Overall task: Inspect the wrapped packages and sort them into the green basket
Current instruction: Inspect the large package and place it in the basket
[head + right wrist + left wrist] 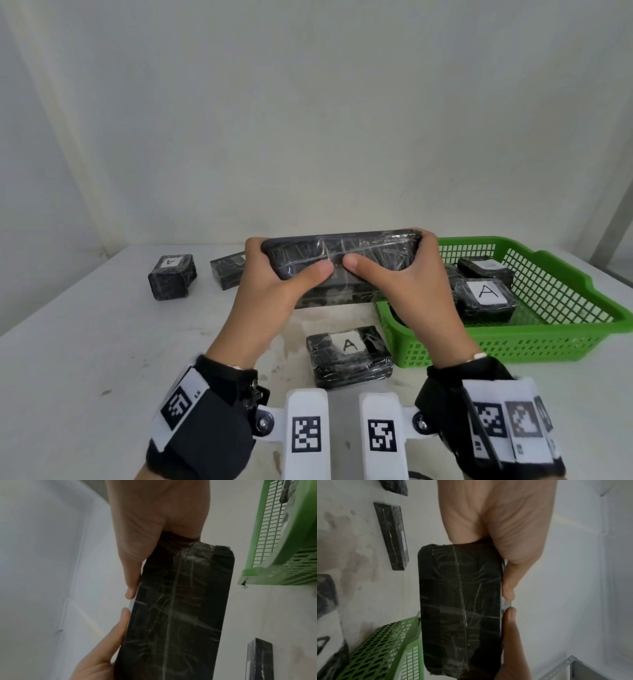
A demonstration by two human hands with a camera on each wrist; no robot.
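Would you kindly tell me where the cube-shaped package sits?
In the head view, the cube-shaped package sits far left on the table, beside a flat package.

1. Held package is showing black under clear, creased film.
2. Basket is showing green, grid-mesh walls.
3. Table package is showing black, white label, black "A".
4. Wrist bands are showing black with black-and-white square markers.

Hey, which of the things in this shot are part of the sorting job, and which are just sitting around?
Part of the job:
long wrapped package, held by left hand and right hand
green basket
labelled packages on the table

Just there:
table
wall
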